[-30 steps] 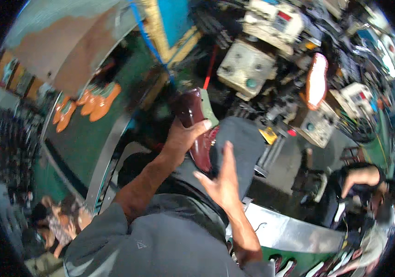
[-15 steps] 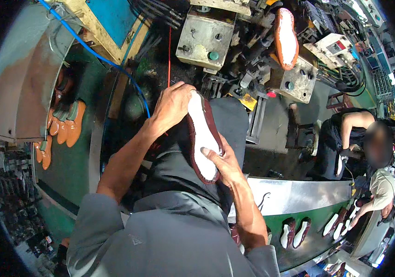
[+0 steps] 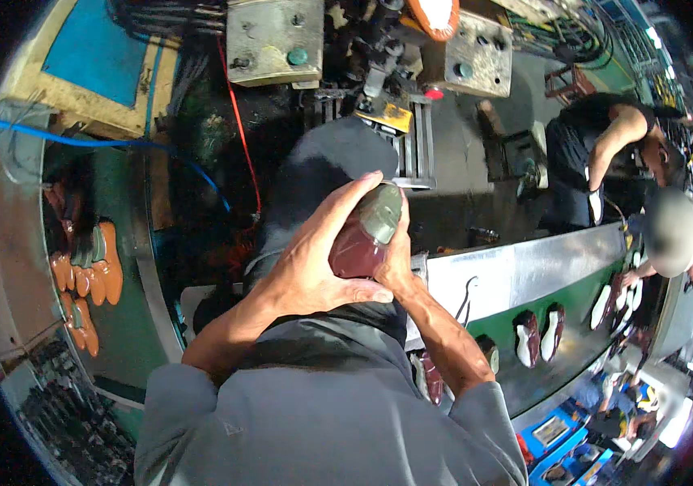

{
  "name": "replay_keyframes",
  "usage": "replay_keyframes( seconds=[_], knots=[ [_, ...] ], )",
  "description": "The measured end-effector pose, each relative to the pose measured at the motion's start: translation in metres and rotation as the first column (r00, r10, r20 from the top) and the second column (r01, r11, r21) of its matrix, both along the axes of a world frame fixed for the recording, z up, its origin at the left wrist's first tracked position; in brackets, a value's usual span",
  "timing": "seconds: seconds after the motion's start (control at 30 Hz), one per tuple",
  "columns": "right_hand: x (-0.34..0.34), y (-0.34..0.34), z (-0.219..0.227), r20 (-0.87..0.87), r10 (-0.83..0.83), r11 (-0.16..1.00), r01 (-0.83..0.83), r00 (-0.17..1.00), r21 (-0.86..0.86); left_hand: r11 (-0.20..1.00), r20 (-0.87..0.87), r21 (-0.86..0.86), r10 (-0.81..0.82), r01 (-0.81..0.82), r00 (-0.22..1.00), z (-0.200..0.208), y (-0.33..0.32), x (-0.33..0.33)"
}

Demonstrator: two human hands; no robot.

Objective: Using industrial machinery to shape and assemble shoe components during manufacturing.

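A burgundy shoe upper on a grey-green last is between my hands, over my lap. My left hand wraps its left side, fingers along the far end and thumb across the near end. On the opposite side, my right hand grips the shoe, its fingers partly hidden behind it. The last's smooth top faces up, and the white underside is out of sight.
Ahead stand metal control boxes and a machine bearing an orange shoe. Burgundy shoes lie on the green bench at right; tan shoes rest at left. A co-worker bends at the right.
The shoe has been turned from its white sole to the last's top and drawn nearer. My left hand has moved down around its side. The view has shifted.
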State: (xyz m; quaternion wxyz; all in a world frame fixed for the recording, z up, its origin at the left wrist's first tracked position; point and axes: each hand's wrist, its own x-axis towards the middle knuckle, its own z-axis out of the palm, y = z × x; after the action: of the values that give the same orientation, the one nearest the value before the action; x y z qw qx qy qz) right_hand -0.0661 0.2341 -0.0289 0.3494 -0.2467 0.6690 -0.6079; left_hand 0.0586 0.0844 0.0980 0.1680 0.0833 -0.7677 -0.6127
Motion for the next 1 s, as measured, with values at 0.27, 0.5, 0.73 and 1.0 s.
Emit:
replay_keyframes(
  seconds=[0.27, 0.5, 0.73, 1.0],
  knots=[
    [-0.004, 0.021, -0.011, -0.304, 0.0, 1.0, -0.004, 0.953, -0.012, 0.984, -0.081, -0.174, -0.053, 0.038, 0.995, -0.011, 0.022, -0.023],
    [0.005, 0.025, 0.002, -0.432, -0.06, 0.998, 0.038, 0.9, -0.059, 0.985, -0.093, -0.169, -0.045, 0.029, 0.995, -0.011, 0.029, -0.021],
    [0.01, 0.023, 0.001, -0.343, -0.011, 1.0, 0.014, 0.939, 0.008, 0.984, -0.075, -0.175, 0.005, -0.019, 0.997, -0.009, 0.029, -0.017],
    [0.001, 0.013, -0.012, -0.418, 0.06, 0.998, -0.054, 0.907, 0.027, 0.983, -0.098, -0.177, 0.022, -0.039, 0.995, -0.012, 0.012, -0.023]
  ],
)
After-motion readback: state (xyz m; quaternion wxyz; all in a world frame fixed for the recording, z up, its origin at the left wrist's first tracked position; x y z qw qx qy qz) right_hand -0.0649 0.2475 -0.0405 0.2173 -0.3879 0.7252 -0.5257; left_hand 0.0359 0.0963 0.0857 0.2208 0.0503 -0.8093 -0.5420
